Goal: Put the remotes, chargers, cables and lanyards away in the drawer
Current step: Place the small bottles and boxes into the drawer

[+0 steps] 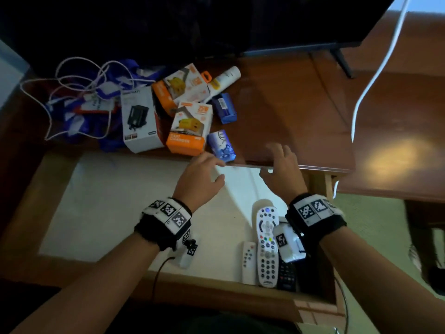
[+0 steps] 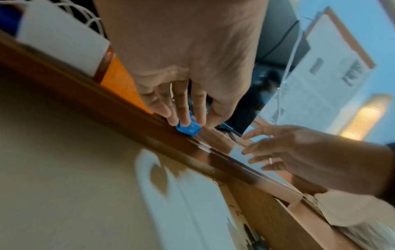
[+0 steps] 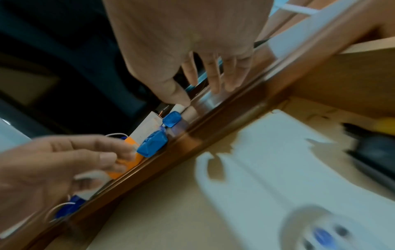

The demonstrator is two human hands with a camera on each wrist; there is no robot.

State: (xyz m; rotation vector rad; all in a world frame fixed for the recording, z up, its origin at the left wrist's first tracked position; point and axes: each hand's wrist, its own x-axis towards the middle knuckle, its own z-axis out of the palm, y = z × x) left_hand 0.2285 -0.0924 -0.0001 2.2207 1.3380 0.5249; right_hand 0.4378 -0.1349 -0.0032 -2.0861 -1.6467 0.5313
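Already three remotes (image 1: 266, 251) lie in the drawer (image 1: 101, 201); both hands, left hand (image 1: 201, 175) and right hand (image 1: 281, 168), reach spread-fingered, gripping nothing, probably toward the small blue box (image 1: 221, 145) at the surface (image 1: 289, 112) edge.

The drawer (image 1: 29, 213) is pulled open below the counter's front edge, its pale lined floor showing. Against its front wall, at the right end, three remotes are laid side by side: a small white remote (image 1: 248, 262), a long white remote (image 1: 266, 247) with coloured buttons, and a black remote (image 1: 287, 276), partly hidden. Beyond the drawer, on the counter, a white charger box (image 1: 139, 119) and two orange-and-white charger boxes (image 1: 190, 128) (image 1: 184, 86) are clustered. Left of these, white cables (image 1: 79, 78) are tangled over blue lanyards (image 1: 74, 121).
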